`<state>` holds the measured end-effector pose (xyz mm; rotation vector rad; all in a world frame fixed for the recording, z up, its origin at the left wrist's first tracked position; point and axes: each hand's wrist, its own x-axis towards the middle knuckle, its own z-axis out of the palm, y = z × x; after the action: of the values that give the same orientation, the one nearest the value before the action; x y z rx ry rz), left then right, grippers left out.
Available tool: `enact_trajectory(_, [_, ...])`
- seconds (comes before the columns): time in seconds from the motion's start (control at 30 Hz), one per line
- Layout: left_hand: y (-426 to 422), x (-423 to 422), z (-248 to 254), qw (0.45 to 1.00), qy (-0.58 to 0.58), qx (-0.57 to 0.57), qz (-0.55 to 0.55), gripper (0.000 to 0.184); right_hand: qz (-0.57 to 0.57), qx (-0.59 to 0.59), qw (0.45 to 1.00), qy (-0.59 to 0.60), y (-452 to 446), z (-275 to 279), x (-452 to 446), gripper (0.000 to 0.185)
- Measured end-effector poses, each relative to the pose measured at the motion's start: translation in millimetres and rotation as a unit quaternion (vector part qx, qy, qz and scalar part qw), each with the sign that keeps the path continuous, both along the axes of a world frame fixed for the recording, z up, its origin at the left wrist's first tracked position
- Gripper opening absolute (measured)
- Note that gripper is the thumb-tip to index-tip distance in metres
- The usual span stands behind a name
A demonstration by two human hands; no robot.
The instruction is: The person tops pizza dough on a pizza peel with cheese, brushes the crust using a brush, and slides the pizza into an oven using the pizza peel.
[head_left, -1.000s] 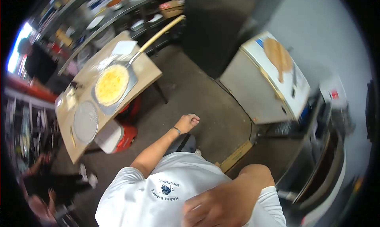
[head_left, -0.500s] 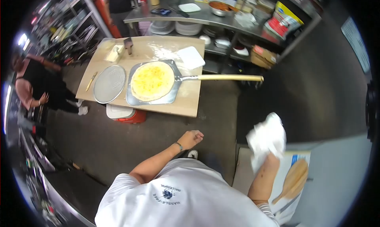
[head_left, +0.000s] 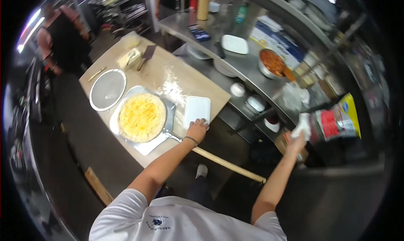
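Note:
My left hand [head_left: 197, 130] is at the near edge of a white rectangular plastic lid [head_left: 197, 108], its fingers bent over that edge; the lid still lies flat on the table. Off to the right, my right hand [head_left: 297, 143] is closed around a crumpled white cloth [head_left: 302, 126]. A flat dough round topped with shredded cheese, an unbaked pizza [head_left: 142, 117], lies on a metal pizza peel [head_left: 169, 118]. The peel's long wooden handle [head_left: 229, 165] passes beneath my left forearm and sticks out past the table edge.
The wooden table [head_left: 158, 66] also bears a round mesh screen [head_left: 108, 90], a scraper [head_left: 147, 55], a tub [head_left: 129, 59] and scattered flour. Behind it, a steel counter [head_left: 233, 64] holds a bowl of red sauce [head_left: 272, 63]. A red-and-yellow bag [head_left: 340, 120] is near my right hand. Another person [head_left: 65, 39] stands far left.
My left hand has reached forward from beside my body to the white lid. My right hand has carried the cloth forward from the lower right towards the counter shelves. The view has turned.

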<state>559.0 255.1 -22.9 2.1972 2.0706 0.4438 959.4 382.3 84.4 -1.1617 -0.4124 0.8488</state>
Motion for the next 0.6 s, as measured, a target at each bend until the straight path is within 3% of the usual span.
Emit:
enact_trajectory(0.07, [12,-2,-6,0.999,0.017,-0.022,0.024,0.021,0.100,0.128,0.987,-0.016,95,-43,79,0.046])
enact_trajectory(0.1, [19,-3,-8,0.999,0.027,-0.029,0.018,0.022,0.084,0.110,0.990,0.013,100,-6,50,0.053])
enact_trajectory(0.13, [26,-9,-15,0.996,0.028,-0.048,0.063,0.022,0.009,-0.021,0.999,0.038,136,-6,57,0.057])
enact_trajectory(0.2, [44,-16,-24,0.995,0.081,-0.012,0.063,0.027,0.022,-0.115,0.987,-0.111,141,-27,71,0.061])
enact_trajectory(0.23, [54,-21,-30,0.993,0.081,-0.018,0.079,0.027,-0.036,-0.096,0.973,-0.209,128,-39,59,0.054])
enact_trajectory(0.27, [66,-28,-36,0.992,0.073,0.005,0.106,0.028,-0.097,-0.019,0.876,-0.472,99,-45,33,0.039])
enact_trajectory(0.3, [78,-36,-38,0.989,0.065,0.030,0.132,0.029,0.005,0.049,0.857,-0.513,76,-62,23,0.031])
enact_trajectory(0.33, [89,-42,-36,0.987,0.065,0.028,0.146,0.029,0.155,0.071,0.873,-0.456,37,-61,-17,0.025])
enact_trajectory(0.37, [99,-48,-31,0.979,0.019,0.091,0.184,0.030,0.250,-0.043,0.873,-0.417,-6,-45,-75,0.021])
enact_trajectory(0.4, [104,-54,-25,0.964,-0.026,0.153,0.218,0.031,0.354,-0.017,0.852,-0.386,-37,-58,-114,0.018])
enact_trajectory(0.43, [104,-55,-11,0.962,-0.026,0.151,0.227,0.031,0.443,0.003,0.757,-0.481,-63,-84,-137,0.023])
enact_trajectory(0.47, [102,-55,10,0.951,-0.162,0.164,0.205,0.031,0.593,-0.079,0.649,-0.470,-86,-69,-173,0.026])
enact_trajectory(0.5, [95,-57,28,0.922,-0.295,0.176,0.179,0.031,0.604,0.091,0.547,-0.572,-102,-75,-198,0.028])
enact_trajectory(0.57, [57,-57,48,0.918,-0.353,0.141,0.112,0.031,0.621,0.016,0.425,-0.658,-135,-73,-239,0.028])
enact_trajectory(0.6, [29,-53,61,0.919,-0.352,0.147,0.098,0.029,0.623,0.019,0.416,-0.661,-135,-86,-244,0.028])
